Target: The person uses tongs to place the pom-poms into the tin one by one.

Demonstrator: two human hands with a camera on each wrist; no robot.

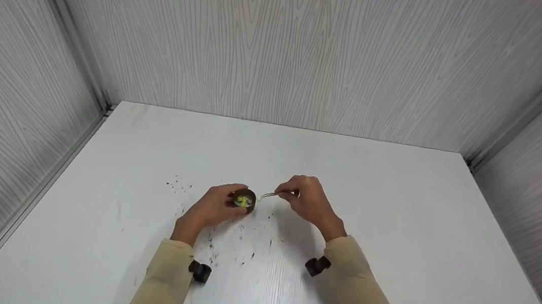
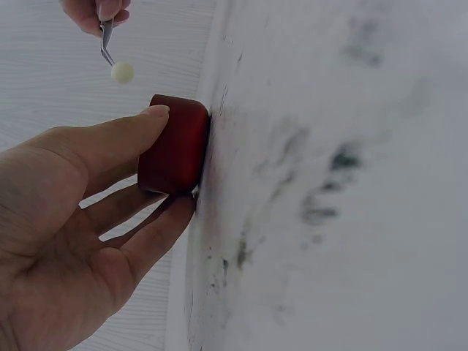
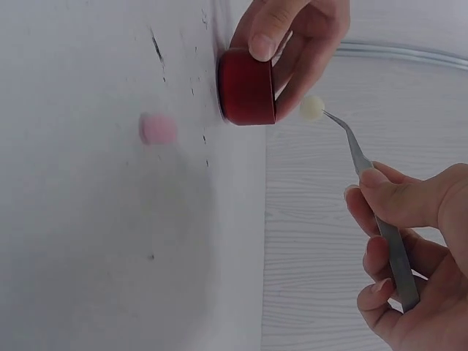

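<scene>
My left hand (image 1: pixel 213 206) grips a small dark red cup (image 2: pixel 174 145) round its side, thumb and fingers on opposite sides, its base at the white tabletop. In the head view, yellow and pale bits (image 1: pixel 243 201) show inside the cup. My right hand (image 1: pixel 307 198) pinches a pair of bent-tip metal tweezers (image 3: pixel 395 248) between thumb and fingers. At the tweezers' tips is a small pale cream ball (image 3: pixel 312 108), raised above the table just beside the cup's open mouth. A soft-looking pink piece (image 3: pixel 159 129) lies on the table near the cup in the right wrist view.
Dark smudges and specks (image 1: pixel 211 247) mark the white table (image 1: pixel 395 227) around the hands. Grey wood-grain panels (image 1: pixel 283 46) enclose the table at the back and both sides. A black wrist camera (image 1: pixel 200 271) sits on the left sleeve, another (image 1: pixel 317 266) on the right.
</scene>
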